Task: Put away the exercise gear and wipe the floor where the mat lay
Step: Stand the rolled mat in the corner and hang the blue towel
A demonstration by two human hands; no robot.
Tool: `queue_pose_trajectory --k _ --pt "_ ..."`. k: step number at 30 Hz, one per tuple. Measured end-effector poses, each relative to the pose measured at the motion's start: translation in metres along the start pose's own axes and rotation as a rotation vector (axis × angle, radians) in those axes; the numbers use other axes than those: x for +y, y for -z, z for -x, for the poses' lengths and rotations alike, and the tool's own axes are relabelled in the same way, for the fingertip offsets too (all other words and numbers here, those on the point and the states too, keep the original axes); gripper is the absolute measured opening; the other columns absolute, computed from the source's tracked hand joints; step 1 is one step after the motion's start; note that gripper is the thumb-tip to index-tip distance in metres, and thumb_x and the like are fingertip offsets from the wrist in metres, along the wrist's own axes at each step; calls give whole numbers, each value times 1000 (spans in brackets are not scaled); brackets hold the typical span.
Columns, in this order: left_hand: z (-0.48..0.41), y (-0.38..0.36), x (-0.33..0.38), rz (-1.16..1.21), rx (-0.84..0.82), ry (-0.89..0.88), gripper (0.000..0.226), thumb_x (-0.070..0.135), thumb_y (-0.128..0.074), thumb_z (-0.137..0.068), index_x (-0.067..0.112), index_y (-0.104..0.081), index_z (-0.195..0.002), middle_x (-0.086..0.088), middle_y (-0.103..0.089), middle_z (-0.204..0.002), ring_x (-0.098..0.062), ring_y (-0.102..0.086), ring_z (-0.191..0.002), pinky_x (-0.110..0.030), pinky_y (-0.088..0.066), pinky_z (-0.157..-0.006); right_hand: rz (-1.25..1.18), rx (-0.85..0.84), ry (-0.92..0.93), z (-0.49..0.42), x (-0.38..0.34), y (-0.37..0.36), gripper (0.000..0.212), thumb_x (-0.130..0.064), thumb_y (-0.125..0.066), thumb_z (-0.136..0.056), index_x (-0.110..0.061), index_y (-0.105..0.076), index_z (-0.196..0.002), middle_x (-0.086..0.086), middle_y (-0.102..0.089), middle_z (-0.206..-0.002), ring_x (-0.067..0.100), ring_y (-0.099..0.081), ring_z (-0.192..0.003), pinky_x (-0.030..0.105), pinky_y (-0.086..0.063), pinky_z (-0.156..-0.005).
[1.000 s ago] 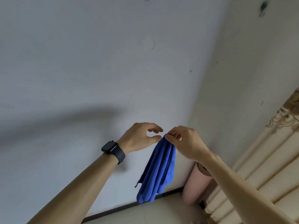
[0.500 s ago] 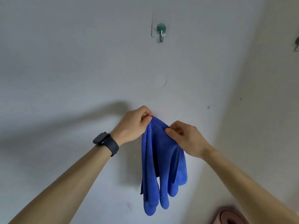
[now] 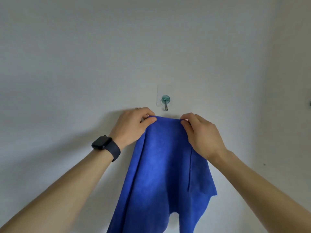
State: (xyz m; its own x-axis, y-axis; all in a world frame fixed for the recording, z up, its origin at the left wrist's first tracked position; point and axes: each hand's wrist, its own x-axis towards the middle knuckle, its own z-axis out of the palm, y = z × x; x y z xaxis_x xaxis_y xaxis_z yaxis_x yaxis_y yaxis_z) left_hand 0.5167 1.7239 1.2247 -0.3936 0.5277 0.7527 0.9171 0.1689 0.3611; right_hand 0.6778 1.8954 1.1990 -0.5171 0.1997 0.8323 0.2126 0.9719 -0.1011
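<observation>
Head view: left hand and right hand, fingers tight on fuzzy blue cloth

The cloth is showing one plain, solid royal blue, brightening to a lighter blue down its middle and darkening along its folds and left edge. The wall behind it is reading as plain pale grey-white, with soft grey shadows lying beside the arms. The hook is sitting on a translucent teal-green disc, its bent metal part shining silver. The watch is showing a black face, and its strap is looking dark navy to black.
</observation>
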Motion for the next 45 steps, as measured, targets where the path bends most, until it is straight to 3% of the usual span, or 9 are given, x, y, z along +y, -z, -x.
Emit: queue_pose_trajectory --k 4,8,13,16,19,25,30,33,45 --pt "-46 8 19 -82 178 -45 5 33 -60 -94 31 -63 -97 15 -68 -83 -12 -62 -80 -34 -52 -75 121 81 72 -47 -6 17 42 -10 -42 -93 -35 -48 -126 1 -53 -94 33 -54 -71 37 -51 -66" --pt "-52 -6 20 -132 165 40 10 31 -58 -90 37 -57 -98 14 -62 -75 -19 -62 -79 -37 -54 -69 194 15 -9 -57 -3 -2 30 -13 -43 -97 -23 -58 -120 7 -60 -96 39 -58 -76 43 -52 -67" --pt "-10 -44 9 -12 221 54 7 33 -53 -96 36 -60 -98 14 -65 -83 -13 -63 -76 -39 -55 -67 -209 93 -65 -19 -4 -37 24 -15 -48 -100 -16 -69 -112 -1 -71 -94 19 -64 -81 36 -55 -76" --pt "28 -68 2 60 253 21 26 35 -47 -102 36 -57 -126 12 -66 -104 -9 -63 -83 -35 -55 -70 -347 121 -110 6 -17 -48 32 -17 -46 -103 -21 -61 -131 -5 -69 -111 9 -63 -92 22 -51 -85" --pt "67 -87 -9 70 163 24 40 36 -42 -102 40 -42 -143 11 -60 -113 -8 -61 -82 -33 -54 -70 -353 65 -106 44 -28 -65 46 -25 -51 -100 -25 -45 -145 -11 -57 -125 3 -59 -94 20 -50 -83" --pt "144 -114 -48 65 -61 73 46 40 -42 -101 44 -31 -146 27 -41 -140 2 -59 -105 -25 -53 -76 -404 -144 -249 131 -27 -96 70 -20 -60 -91 -31 -28 -153 -18 -38 -150 1 -38 -133 13 -32 -106" --pt "212 -131 -69 38 -251 134 47 38 -46 -99 45 -31 -143 29 -40 -143 1 -54 -115 -30 -54 -84 -370 -294 -335 223 -29 -116 59 -27 -60 -93 -32 -37 -148 -22 -46 -144 4 -44 -129 16 -39 -101" --pt "254 -140 -79 -28 -365 169 47 35 -47 -99 34 -36 -145 20 -42 -146 -9 -51 -121 -30 -51 -87 -329 -390 -355 279 -32 -120 55 -24 -63 -92 -32 -45 -144 -23 -49 -142 4 -43 -130 2 -29 -97" --pt "419 -133 -54 -289 -560 446 48 32 -48 -99 32 -41 -147 10 -37 -156 -15 -39 -137 -32 -37 -107 -298 -630 -280 411 -39 -94 32 -32 -65 -92 -30 -66 -124 -13 -60 -135 15 -45 -135 36 -47 -104"
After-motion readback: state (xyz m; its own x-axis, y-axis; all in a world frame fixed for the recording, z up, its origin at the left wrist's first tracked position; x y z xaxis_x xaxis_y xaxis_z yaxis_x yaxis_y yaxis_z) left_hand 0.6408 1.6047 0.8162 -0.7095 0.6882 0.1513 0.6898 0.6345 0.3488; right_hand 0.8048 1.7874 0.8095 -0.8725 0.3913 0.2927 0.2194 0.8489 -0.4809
